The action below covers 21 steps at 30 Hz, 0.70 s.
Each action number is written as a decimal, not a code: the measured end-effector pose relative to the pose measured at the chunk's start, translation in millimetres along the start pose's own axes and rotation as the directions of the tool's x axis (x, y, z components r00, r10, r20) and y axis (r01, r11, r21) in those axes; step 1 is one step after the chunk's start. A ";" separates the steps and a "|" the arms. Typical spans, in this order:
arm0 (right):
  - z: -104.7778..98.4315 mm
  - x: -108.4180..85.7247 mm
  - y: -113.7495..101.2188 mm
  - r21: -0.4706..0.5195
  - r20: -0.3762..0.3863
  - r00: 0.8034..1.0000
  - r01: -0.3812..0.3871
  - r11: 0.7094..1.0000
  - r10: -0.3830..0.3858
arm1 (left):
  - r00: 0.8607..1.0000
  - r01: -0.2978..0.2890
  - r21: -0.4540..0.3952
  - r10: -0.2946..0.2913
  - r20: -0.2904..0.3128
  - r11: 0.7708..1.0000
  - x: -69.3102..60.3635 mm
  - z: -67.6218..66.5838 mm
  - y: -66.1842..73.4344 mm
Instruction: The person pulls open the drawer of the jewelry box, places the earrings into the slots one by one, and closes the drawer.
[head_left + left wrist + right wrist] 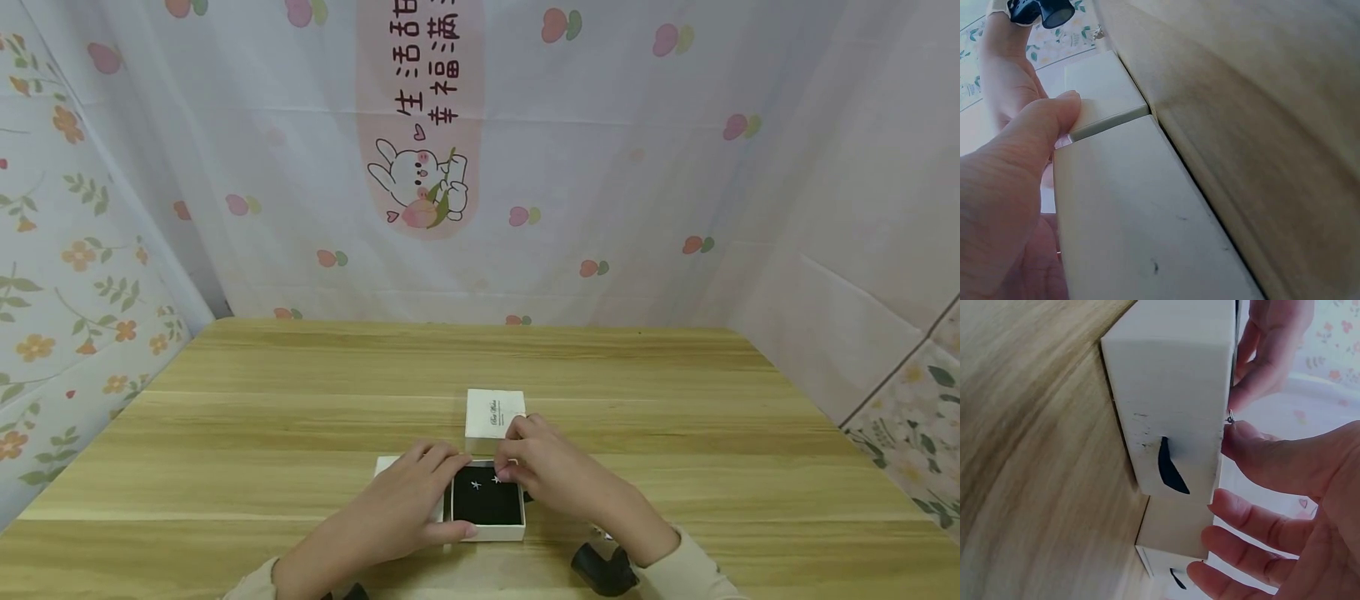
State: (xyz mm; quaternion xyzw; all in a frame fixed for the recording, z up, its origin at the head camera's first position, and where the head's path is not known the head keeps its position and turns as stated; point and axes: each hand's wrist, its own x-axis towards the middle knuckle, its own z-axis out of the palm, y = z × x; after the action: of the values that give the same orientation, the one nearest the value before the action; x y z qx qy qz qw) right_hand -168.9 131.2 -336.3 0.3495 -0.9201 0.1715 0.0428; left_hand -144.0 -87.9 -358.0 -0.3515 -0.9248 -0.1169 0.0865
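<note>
A white jewelry box tray [491, 533] with a black pad [487, 506] inside lies on the table. My left hand [405, 504] holds it from the left, thumb at the front rim and fingers at the back. One silver star earring [476, 485] sits on the pad's left half. At the pad's upper right, my right hand [555, 471] pinches a second star earring [496, 480] between thumb and index finger; the right wrist view shows its small silver part [1230, 417] at the fingertips. Beneath the left hand, the white box sleeve [385, 464] is partly hidden.
Just behind the tray stands another white box [493, 412] with printed lettering. A black ribbon pull [1171, 469] hangs from the tray's side. Near the right forearm is a black curved object [603, 571], with small shiny bits [606, 533] beside it. Wooden table [300, 400] surrounds them.
</note>
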 end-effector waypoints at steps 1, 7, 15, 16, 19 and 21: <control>0.4 0.0 0.1 0.005 0.001 1.000 -0.002 1.000 0.002 | 1.000 -0.001 0.000 0.001 0.000 1.000 -0.1 -0.2 0.1; 1.8 -0.5 0.5 0.015 0.007 1.000 -0.003 1.000 0.003 | 1.000 0.000 0.000 0.000 0.001 1.000 -0.2 -1.2 0.6; 2.3 -1.1 1.5 0.007 0.013 1.000 0.003 1.000 -0.003 | 1.000 0.004 0.005 -0.004 0.004 1.000 0.1 -0.4 0.4; 2.4 -1.1 1.7 0.006 0.013 1.000 0.005 1.000 -0.005 | 1.000 0.003 0.006 -0.003 0.003 1.000 0.1 -0.4 0.4; 2.7 -1.0 2.1 0.003 0.013 1.000 0.008 1.000 -0.008 | 1.000 0.003 0.011 -0.003 0.000 1.000 -0.1 -0.3 0.5; 3.1 -0.9 2.3 -0.001 0.011 1.000 0.013 1.000 -0.013 | 1.000 0.001 0.012 -0.001 -0.004 1.000 -0.1 -0.3 0.4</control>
State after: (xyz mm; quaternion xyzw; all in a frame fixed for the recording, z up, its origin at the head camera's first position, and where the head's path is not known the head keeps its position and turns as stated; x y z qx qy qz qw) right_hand -169.7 132.4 -340.1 0.3564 -0.9181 0.1691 0.0390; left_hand -143.7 -87.7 -357.7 -0.3502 -0.9255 -0.1119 0.0904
